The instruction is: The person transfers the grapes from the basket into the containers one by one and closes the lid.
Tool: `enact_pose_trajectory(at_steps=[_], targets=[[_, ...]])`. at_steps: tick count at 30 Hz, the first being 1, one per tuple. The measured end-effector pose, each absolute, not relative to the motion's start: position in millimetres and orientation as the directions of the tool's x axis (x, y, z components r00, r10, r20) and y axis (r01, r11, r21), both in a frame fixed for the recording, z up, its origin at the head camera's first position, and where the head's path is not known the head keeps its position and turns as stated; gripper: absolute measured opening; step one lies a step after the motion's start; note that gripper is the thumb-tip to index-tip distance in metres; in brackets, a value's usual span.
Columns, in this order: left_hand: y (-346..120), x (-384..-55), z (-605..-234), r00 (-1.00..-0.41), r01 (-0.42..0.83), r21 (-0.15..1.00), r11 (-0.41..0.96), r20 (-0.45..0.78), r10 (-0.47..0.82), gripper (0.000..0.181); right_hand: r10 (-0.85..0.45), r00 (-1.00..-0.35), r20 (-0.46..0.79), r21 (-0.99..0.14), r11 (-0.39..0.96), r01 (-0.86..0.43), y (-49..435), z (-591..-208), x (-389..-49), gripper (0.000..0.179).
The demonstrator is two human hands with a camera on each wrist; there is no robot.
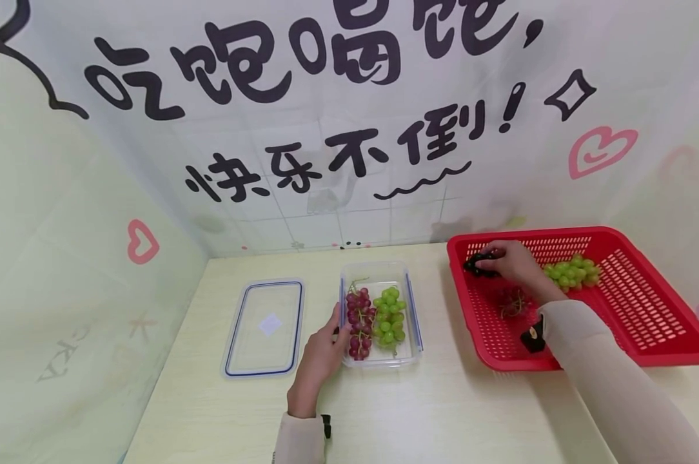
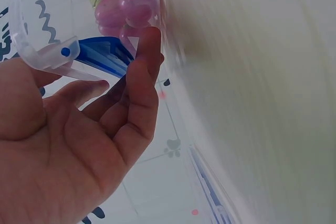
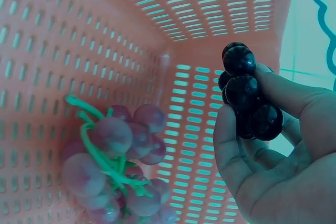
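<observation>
Head view: the right hand (image 1: 514, 264) pinches a bunch of black grapes (image 1: 478, 265) between thumb and fingers, at the far left corner of the red basket (image 1: 610, 303). The right wrist view shows the round, glossy fruit between the fingertips. A bunch of purple-red grapes (image 1: 514, 303) lies in the basket, nearer than that hand, and a bunch of green grapes (image 1: 572, 272) lies to its right.

Left of the basket, the clear container (image 1: 381, 363) stands on the tabletop (image 1: 419, 419), with a red bunch (image 1: 360, 322) along its left side and a green bunch (image 1: 389, 316) beside it on the right. The left hand (image 1: 320, 354) grips the container's left side, fingers bent around its blue-edged latch (image 2: 102, 56). Further left, a clear lid (image 1: 262, 351) with a blue seal lies flat on the tabletop.
</observation>
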State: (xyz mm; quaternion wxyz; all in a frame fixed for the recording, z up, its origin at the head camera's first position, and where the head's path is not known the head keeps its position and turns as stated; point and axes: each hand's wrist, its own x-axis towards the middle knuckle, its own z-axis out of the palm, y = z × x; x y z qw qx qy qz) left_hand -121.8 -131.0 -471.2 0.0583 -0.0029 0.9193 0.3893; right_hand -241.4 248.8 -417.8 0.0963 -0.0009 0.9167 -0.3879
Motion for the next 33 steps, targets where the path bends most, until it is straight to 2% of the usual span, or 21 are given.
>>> enact_pose_trajectory(at_steps=[23, 33], targets=[[-121, -106, -472, -0.992, -0.078, 0.717, 0.693, -0.122, 0.014, 0.057, -0.088, -0.983, -0.159, -0.737, 0.673, 0.058, 240, -391, -229, 0.038], [-117, -100, -474, -0.992, -0.089, 0.731, 0.676, -0.123, 0.002, 0.058, -0.118, -0.987, -0.112, -0.757, 0.654, 0.008, 237, -383, -228, 0.036]])
